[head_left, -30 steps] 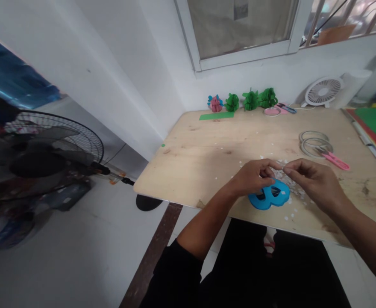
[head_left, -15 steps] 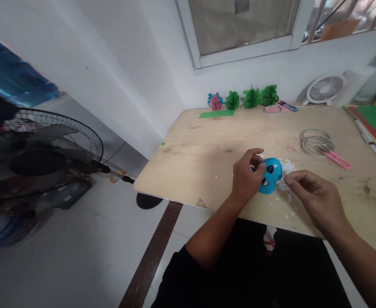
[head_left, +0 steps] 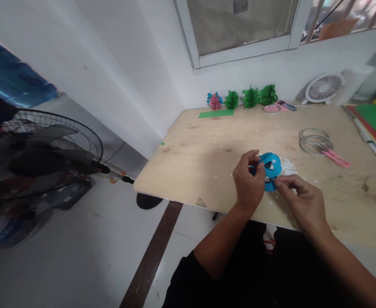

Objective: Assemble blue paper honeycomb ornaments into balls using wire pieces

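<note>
A blue paper cutout (head_left: pixel 275 159) with rounded lobes and dark openings is gripped along its left side by my left hand (head_left: pixel 249 182), over the near part of the table. One small white square lies on its upper lobe. My right hand (head_left: pixel 305 203) has thumb and index finger pinched together at the cutout's lower right edge; whatever is between those fingertips is too small to make out. Just behind and to the right of the cutout, a scatter of small white squares (head_left: pixel 289 167) lies on the wood.
Pink-handled scissors (head_left: pixel 337 157) rest by rolls of tape (head_left: pixel 316 143) on the wooden table (head_left: pixel 181 171). Several folded-paper figures (head_left: pixel 250 96), a green strip (head_left: pixel 215 114) and a small white fan (head_left: pixel 325 87) line the wall. A black standing fan (head_left: pixel 56 141) is at the left.
My right hand has moved left, its pinched fingertips coming from beside the cutout onto its lower right edge. The cutout has shifted slightly up in my left hand's grip.
</note>
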`<state>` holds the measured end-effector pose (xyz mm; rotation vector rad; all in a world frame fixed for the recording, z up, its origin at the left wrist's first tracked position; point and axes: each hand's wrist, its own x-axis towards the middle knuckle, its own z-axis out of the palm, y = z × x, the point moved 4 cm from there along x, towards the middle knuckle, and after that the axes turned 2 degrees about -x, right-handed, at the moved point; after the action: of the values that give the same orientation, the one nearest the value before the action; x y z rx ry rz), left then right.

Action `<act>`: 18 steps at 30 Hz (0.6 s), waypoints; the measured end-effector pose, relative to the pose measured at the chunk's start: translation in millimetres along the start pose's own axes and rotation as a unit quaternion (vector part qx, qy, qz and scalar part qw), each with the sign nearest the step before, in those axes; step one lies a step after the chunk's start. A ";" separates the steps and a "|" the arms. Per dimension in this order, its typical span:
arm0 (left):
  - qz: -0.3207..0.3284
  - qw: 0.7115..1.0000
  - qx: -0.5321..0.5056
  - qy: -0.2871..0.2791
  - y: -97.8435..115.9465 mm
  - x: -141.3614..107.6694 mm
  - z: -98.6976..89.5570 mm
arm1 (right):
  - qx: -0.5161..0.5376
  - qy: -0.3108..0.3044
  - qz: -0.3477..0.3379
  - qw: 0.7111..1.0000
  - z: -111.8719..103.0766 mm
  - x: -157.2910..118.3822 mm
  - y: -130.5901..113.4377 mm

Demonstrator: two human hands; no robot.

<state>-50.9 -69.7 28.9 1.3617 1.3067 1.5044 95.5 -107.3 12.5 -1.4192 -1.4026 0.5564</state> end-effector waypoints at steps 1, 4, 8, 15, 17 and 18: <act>0.003 1.000 -0.001 0.004 0.3 -0.4 0.0 | -0.002 0.001 -0.003 1.000 0.5 -0.2 0.4; 0.009 1.000 -0.011 0.015 1.1 -1.1 0.4 | -0.010 0.005 -0.005 1.000 3.0 -0.8 1.7; 0.024 0.999 -0.025 0.033 1.8 -1.4 1.5 | -0.024 0.020 -0.019 0.999 6.2 -1.5 4.2; 0.017 0.997 -0.064 0.041 -0.5 -2.7 3.3 | -0.039 0.034 -0.016 0.999 10.4 -0.3 15.5; 0.013 0.997 -0.068 0.042 -1.5 -2.9 3.7 | -0.040 0.030 -0.010 0.999 12.0 0.7 18.4; 0.011 0.997 -0.070 0.042 -1.9 -3.1 4.0 | -0.040 0.029 -0.006 0.999 12.8 1.1 19.5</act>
<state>-46.7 -71.3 26.0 1.2390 1.2166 1.6505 93.5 -98.1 -8.9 -1.4777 -1.3997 0.4513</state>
